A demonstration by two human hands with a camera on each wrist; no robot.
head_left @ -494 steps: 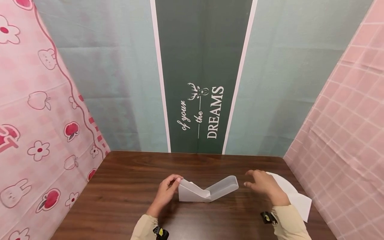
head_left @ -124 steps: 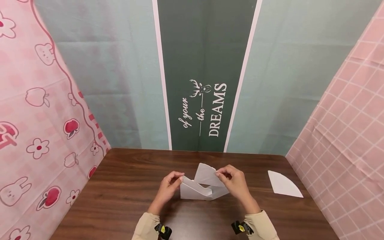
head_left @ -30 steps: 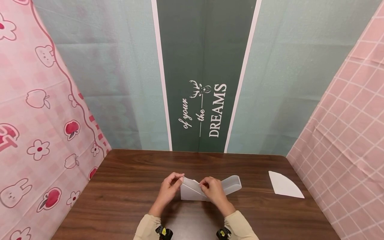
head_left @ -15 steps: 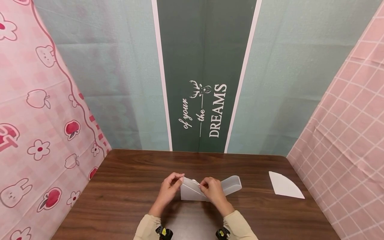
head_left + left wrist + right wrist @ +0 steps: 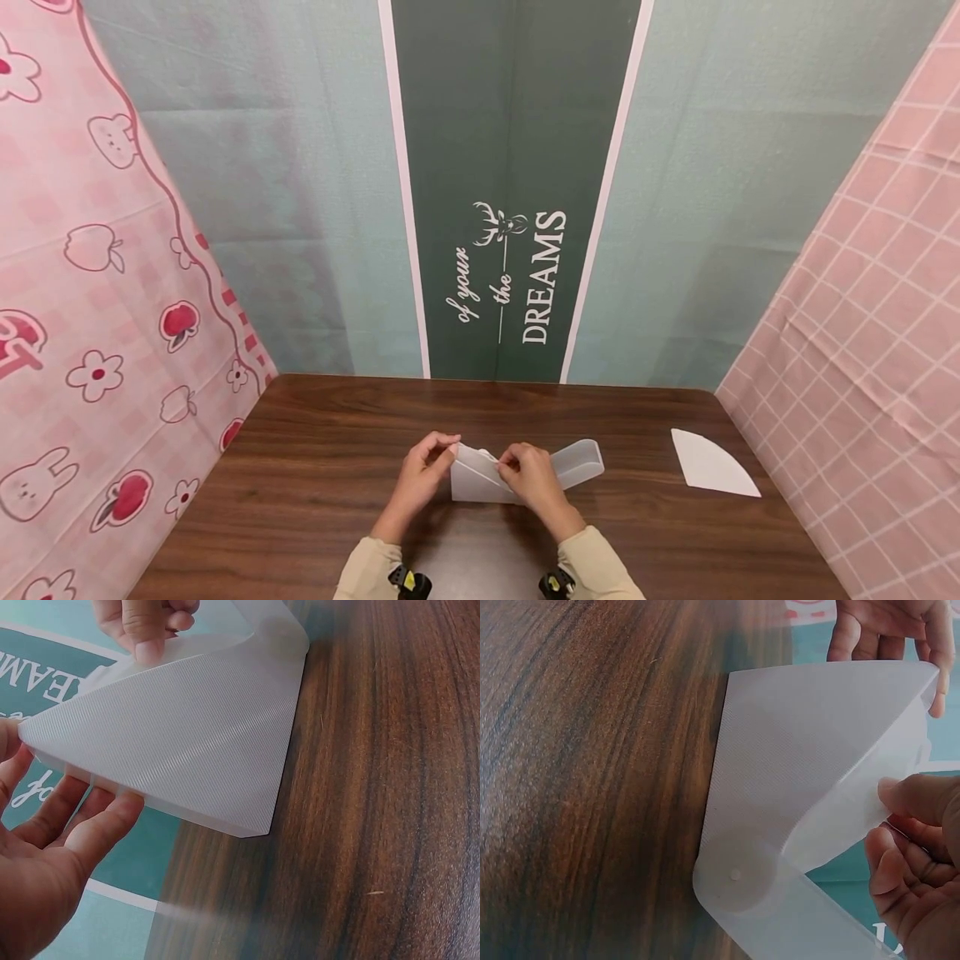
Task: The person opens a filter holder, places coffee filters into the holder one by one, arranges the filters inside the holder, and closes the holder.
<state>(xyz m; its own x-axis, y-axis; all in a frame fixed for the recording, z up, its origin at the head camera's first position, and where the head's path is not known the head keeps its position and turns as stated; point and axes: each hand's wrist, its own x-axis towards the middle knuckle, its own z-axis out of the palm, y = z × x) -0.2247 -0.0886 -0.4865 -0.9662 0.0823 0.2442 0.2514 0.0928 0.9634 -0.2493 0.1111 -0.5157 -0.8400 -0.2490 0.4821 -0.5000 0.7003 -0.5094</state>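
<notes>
A frosted white plastic case [image 5: 474, 485] stands on the table with its hinged lid [image 5: 581, 460] swung out to the right. My left hand [image 5: 423, 467] grips its upper left corner, thumb in front and fingers along the narrow side [image 5: 187, 814]. Inside the case sits white filter paper [image 5: 855, 802], its edge showing above the sloping front wall. My right hand [image 5: 531, 473] pinches that paper's upper edge between thumb and fingers; whether the back wall is pinched too, I cannot tell. The lower part of the paper is hidden by the case.
Another white fan-shaped filter paper [image 5: 714, 465] lies flat on the right of the brown wooden table [image 5: 322, 517]. Behind the table hangs a green curtain [image 5: 495, 100]; pink curtains [image 5: 847, 308] flank both sides.
Earlier, my right hand brought filter paper from the right pile over the case; it now sits inside. During the last second both hands stay nearly still, while the paper's visible edge shifts slightly.
</notes>
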